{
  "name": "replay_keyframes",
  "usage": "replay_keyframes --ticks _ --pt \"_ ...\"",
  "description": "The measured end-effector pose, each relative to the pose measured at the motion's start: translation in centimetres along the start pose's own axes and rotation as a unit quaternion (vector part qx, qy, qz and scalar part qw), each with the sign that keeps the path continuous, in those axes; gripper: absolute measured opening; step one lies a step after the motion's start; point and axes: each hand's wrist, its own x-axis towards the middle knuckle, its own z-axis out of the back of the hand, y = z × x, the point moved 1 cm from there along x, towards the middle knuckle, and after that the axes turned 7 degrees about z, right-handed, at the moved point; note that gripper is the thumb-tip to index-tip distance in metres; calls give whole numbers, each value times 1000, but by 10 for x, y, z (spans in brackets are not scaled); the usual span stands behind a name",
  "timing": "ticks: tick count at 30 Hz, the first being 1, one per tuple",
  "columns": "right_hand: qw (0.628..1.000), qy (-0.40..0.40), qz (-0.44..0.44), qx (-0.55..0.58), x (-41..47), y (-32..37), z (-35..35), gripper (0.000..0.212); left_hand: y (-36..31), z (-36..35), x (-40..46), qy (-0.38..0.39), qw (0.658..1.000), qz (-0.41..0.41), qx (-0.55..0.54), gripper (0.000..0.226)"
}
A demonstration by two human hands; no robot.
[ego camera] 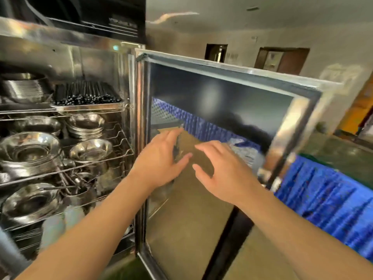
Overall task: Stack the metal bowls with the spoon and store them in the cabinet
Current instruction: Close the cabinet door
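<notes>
The steel cabinet [129, 81] stands open on the left, its wire shelves holding stacks of metal bowls [30, 150], with more metal bowls [90, 150] beside them. Spoons [66, 180] lie among the bowls on a lower shelf. The glass-paned cabinet door [292, 126] is swung out to the right. My left hand [161, 160] and my right hand [226, 170] hover in front of the door's glass, fingers spread, holding nothing. Neither hand touches a bowl.
A tray of black chopsticks [86, 96] and stacked plates [24, 87] sit on the top shelf. White cups [54, 225] stand on a low shelf. A blue-skirted table [327, 201] lies to the right, behind the door. Doorways show in the far wall.
</notes>
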Motion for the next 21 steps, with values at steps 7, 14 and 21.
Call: replay_keyframes --ticks 7,14,21 --pt "989 -140 47 14 -101 -23 96 30 -140 -18 -29 -23 998 -35 -49 85" --pt "945 -155 -242 157 -127 -93 112 55 -209 -38 -40 -13 996 -30 -77 94" --pt "919 18 -291 266 -105 -120 67 51 -223 -45 -41 -14 996 -22 -85 95"
